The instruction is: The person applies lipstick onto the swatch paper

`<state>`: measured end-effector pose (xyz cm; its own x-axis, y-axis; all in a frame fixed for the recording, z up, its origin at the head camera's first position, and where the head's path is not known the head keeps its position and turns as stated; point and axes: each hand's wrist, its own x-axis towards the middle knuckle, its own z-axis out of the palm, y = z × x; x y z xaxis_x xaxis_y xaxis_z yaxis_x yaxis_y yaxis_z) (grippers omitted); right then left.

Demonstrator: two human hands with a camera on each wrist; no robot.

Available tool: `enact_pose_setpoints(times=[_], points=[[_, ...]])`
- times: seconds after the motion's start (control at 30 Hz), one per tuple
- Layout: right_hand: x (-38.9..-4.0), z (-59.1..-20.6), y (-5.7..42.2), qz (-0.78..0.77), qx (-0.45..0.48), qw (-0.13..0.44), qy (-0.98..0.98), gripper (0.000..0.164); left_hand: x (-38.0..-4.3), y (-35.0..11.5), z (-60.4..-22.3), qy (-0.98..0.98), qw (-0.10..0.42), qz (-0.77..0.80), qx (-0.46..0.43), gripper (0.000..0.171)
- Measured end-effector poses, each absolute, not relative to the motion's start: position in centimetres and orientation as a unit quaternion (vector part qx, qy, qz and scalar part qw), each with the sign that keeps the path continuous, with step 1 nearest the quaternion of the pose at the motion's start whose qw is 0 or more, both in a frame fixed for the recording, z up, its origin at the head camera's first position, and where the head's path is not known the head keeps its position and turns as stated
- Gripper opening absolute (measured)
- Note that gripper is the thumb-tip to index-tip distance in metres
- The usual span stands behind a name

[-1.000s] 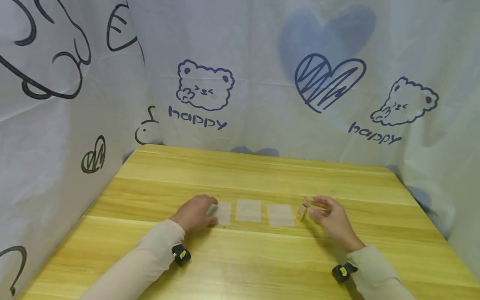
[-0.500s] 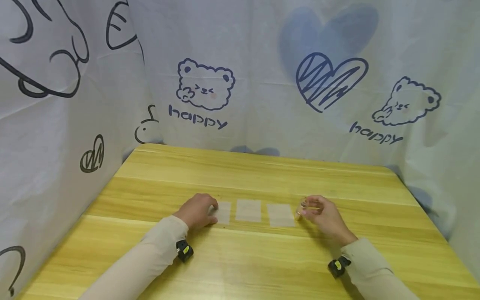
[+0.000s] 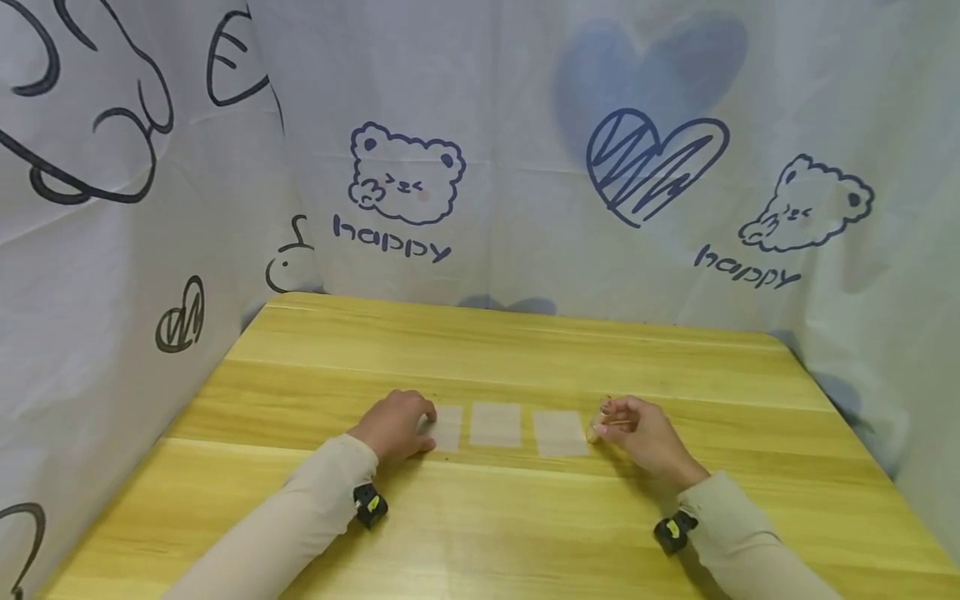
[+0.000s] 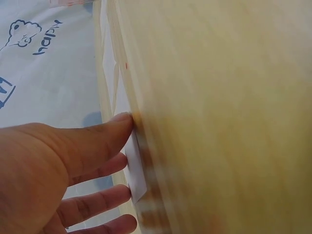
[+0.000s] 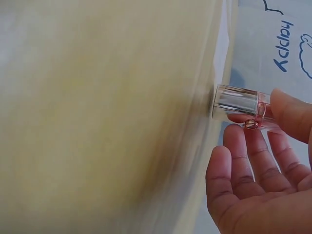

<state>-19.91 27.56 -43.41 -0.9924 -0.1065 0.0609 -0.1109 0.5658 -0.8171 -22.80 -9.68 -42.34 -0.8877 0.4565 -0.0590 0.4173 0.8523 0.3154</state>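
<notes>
Small clear cylindrical vial pinched in my right grip.
From here I see it just beside the rightmost of three white rectangular sheets on the yellow wood-grain counter; my left grip, digits apart, partly covers the leftmost.

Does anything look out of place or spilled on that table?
Slightly: the middle sheet sits a touch farther back than the left sheet and right sheet, so the row looks uneven. No spill shows.

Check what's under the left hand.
Leftmost white sheet shows its right part on the tabletop; in the head view the left hand covers the rest, and anything else beneath it.
</notes>
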Motion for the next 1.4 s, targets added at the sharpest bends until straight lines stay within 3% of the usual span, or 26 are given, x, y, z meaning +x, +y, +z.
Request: enact_pose_setpoints(times=[0.8, 1.4], points=[[-19.3, -41.0, 26.6, 0.458, 0.062, -0.002, -0.887, 0.031, -22.4, -9.2, -42.0, 0.964, 0.063, 0.123, 0.226, 0.031], [-18.6, -39.6, 24.5, 0.441, 0.102, 0.008, -0.892, 0.018, -21.7, -8.4, -41.0, 0.959, 0.038, 0.154, 0.236, 0.034]])
